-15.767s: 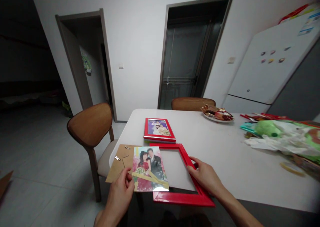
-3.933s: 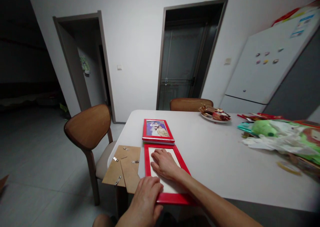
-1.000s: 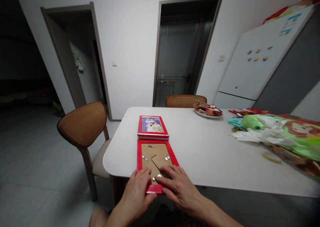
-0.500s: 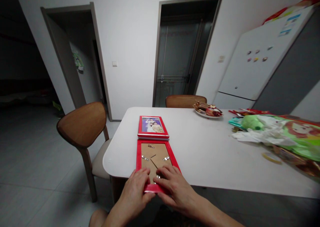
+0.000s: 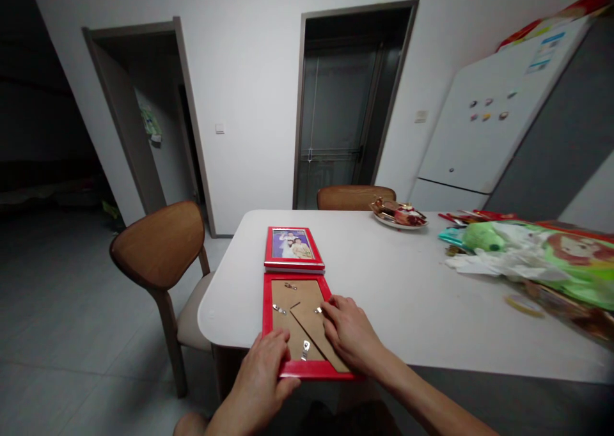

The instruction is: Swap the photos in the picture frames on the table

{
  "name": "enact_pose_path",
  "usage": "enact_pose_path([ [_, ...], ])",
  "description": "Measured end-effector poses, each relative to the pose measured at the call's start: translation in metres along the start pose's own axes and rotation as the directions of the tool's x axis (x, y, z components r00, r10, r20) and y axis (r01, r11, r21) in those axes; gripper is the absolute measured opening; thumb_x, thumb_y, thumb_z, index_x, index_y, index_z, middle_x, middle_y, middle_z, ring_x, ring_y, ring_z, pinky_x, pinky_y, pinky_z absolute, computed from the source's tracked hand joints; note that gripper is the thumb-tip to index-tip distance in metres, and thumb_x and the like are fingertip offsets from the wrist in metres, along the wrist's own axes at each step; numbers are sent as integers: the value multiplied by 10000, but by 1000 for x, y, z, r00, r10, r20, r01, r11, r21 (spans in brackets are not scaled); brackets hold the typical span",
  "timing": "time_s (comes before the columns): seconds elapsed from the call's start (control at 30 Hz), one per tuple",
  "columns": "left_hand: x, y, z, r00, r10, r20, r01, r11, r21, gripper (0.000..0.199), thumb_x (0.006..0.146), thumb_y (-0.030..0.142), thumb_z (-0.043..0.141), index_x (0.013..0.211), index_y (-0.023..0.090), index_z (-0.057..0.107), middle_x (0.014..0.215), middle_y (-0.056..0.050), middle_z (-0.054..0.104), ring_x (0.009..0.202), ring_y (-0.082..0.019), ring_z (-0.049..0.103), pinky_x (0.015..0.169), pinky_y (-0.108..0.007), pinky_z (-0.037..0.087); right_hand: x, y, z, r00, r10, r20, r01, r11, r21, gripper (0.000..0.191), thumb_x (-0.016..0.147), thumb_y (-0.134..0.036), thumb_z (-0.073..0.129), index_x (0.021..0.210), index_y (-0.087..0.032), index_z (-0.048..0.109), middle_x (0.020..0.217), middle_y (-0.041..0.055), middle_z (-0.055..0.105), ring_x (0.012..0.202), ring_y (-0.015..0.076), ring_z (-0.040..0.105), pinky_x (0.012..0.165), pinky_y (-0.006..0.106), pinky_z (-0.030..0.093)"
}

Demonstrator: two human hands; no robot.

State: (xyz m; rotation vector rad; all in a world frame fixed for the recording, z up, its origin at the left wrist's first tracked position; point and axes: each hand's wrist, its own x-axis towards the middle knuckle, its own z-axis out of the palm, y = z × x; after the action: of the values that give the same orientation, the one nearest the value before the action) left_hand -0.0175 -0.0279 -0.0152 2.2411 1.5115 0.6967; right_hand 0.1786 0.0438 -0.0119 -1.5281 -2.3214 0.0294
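A red frame (image 5: 267,302) lies face down at the table's near edge, its brown backing board (image 5: 283,295) upward with small metal clips and a folded-flat stand strip. My left hand (image 5: 265,372) grips the frame's near left corner, thumb along the near rim and fingers over the edge. At the right side, the fingers of my right hand (image 5: 352,330) are pressed together on the right-hand metal clip (image 5: 318,310). Just beyond lies a second red frame (image 5: 314,247), its photo (image 5: 291,243) of people facing up.
The white table (image 5: 384,276) holds a plate of wrapped items (image 5: 400,222) at the far side. Green and white plastic packaging (image 5: 537,250) and a tape roll (image 5: 524,305) lie right. Wooden chairs (image 5: 160,244) stand left and beyond the table.
My right hand has moved away from the near clip, up and right to the right-hand clip. My left hand stays at the near left corner. The view has shifted slightly.
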Motion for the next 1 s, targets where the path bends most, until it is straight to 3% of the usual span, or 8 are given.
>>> enact_pose_path([
  [0.23, 0, 4, -4, 1000, -8, 3, 8, 1000, -13, 239, 645, 207, 621, 873, 187, 553, 1195, -74, 503, 1133, -223, 411, 978, -407, 294, 8, 4, 3, 999, -35, 23, 37, 998, -55, 262, 798, -233, 352, 743, -154, 595, 856, 91, 514, 805, 183, 451, 721, 291, 348],
  [0.43, -2, -2, 2, 999, -32, 4, 32, 999, 4, 486, 622, 179, 645, 1080, 151, 486, 1216, -103, 480, 1144, -221, 400, 995, -389, 280, 7, -5, -3, 998, -61, 4, 61, 992, -108, 216, 785, -231, 390, 788, -161, 595, 906, 94, 537, 858, 206, 449, 738, 321, 329],
  [0.6, -3, -4, 5, 1000, -15, -12, 14, 1000, -7, 518, 608, 146, 641, 1100, 167, 480, 1184, -88, 507, 1124, -211, 420, 989, -370, 296, 22, -36, 6, 974, -219, 57, 215, 975, 58, 240, 817, -214, 356, 902, -196, 579, 926, 56, 539, 867, 167, 449, 744, 285, 327],
  [0.73, -4, -3, 3, 1000, -8, 18, 8, 1000, -11, 541, 601, 146, 643, 1115, 142, 472, 1181, -102, 507, 1118, -219, 422, 989, -369, 295, 39, -55, 20, 959, -275, 69, 269, 959, 86, 237, 817, -196, 364, 833, -183, 601, 855, 54, 538, 836, 151, 445, 754, 273, 314],
  [1.0, -4, -6, 5, 1000, -12, -10, 12, 998, -68, 489, 589, 159, 656, 1058, 149, 516, 1164, -95, 518, 1094, -221, 437, 967, -357, 320, 42, -54, 26, 941, -328, 88, 319, 942, 106, 214, 794, -201, 422, 747, -174, 628, 811, 52, 546, 812, 147, 449, 727, 258, 314],
])
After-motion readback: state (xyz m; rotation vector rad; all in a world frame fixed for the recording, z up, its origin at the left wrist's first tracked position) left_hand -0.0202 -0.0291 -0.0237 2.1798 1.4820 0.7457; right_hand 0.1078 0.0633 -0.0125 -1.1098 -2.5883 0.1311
